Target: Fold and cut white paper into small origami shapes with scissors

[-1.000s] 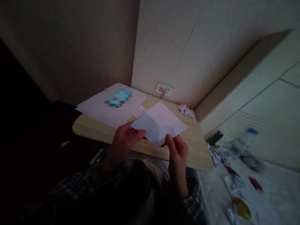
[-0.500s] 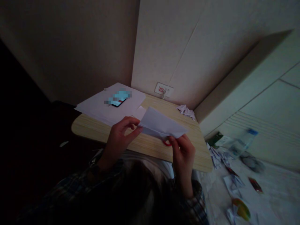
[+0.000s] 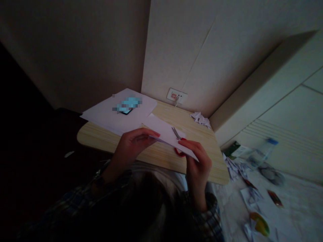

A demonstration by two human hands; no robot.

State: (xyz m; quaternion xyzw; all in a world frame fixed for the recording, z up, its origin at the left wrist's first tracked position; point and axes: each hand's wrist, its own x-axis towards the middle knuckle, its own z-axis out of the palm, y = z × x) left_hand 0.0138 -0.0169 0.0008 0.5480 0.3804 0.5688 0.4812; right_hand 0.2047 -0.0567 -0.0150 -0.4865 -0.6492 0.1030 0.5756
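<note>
Both my hands hold a white sheet of paper (image 3: pixel 189 153) above the front of the table, tilted so that it shows almost edge-on. My left hand (image 3: pixel 131 144) pinches its left end, fingers on top and thumb hidden below. At the other end, my right hand (image 3: pixel 198 158) is closed on the paper with its fingers over the upper face. Just beyond the held sheet lies a pair of scissors (image 3: pixel 176 133) with red handles, partly covered by the paper and my right hand. Behind it, another white paper piece (image 3: pixel 160 125) rests on the tabletop.
A stack of large white sheets (image 3: pixel 106 116) covers the table's (image 3: pixel 212 148) left side, with a phone (image 3: pixel 127 112) on it. Folded paper pieces (image 3: pixel 200 119) sit by the wall below a socket (image 3: pixel 177 96). To the right are a bottle (image 3: pixel 264 153) and more folded paper (image 3: pixel 233 168).
The held paper has tipped from showing its broad face to nearly edge-on, uncovering the scissor blades. My left fingers have moved over its top, and my right fingers now lie over its upper side.
</note>
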